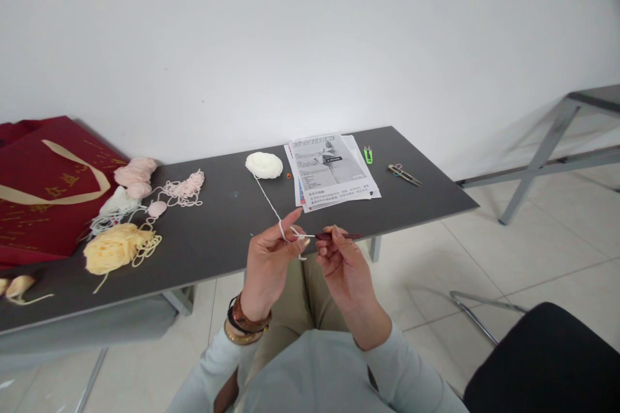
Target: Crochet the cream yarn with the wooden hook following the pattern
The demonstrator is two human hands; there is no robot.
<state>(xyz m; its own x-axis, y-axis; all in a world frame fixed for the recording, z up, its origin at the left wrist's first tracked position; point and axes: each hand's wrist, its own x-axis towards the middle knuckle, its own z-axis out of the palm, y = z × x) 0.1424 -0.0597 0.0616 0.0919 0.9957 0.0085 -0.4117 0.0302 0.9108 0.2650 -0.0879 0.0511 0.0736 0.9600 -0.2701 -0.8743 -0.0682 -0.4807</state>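
My right hand grips a crochet hook by its dark reddish handle, its thin metal shaft pointing left. At the shaft's tip, my left hand pinches a small piece of white yarn, and a short tail hangs below. Over the raised left index finger runs the strand, which leads back to a white yarn ball on the dark table. Both hands are held just above the table's front edge, over my lap. The loops around the hook tip are too small to make out.
On the table lie printed sheets, green thread snips and metal snips. Pink yarn, yellow yarn and a red gift bag are at the left. A black chair stands at lower right.
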